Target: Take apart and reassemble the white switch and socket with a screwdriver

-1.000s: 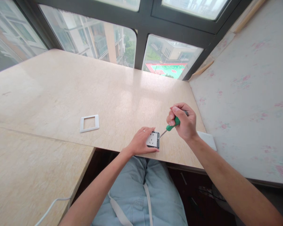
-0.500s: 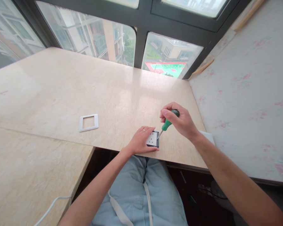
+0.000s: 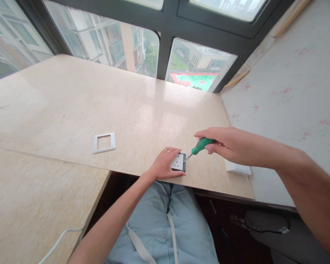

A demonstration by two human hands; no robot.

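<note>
A wall socket (image 3: 178,162) with a white face and a dark grey surround lies near the front edge of the stone-patterned counter. My left hand (image 3: 165,164) grips it from the left, thumb along the near side and fingers along the far side, covering its left part. A ring shows on one finger. In my right hand (image 3: 222,143) is a screwdriver (image 3: 200,146) with a green handle, held at a slant. Its metal tip meets the right edge of the socket's surround; whether a screw sits there is too small to tell.
A white rectangular cover frame (image 3: 103,149) lies on the counter (image 3: 143,121) to the left. By the right wall, a white box-like piece (image 3: 238,168) rests partly behind my right forearm. A white cable (image 3: 61,240) crosses the lower-left surface. Windows stand behind the counter.
My right hand and forearm have swung to the right and turned, leaning the screwdriver's handle lower and further right. Its tip stays at the socket's edge. My left hand is nearly still.
</note>
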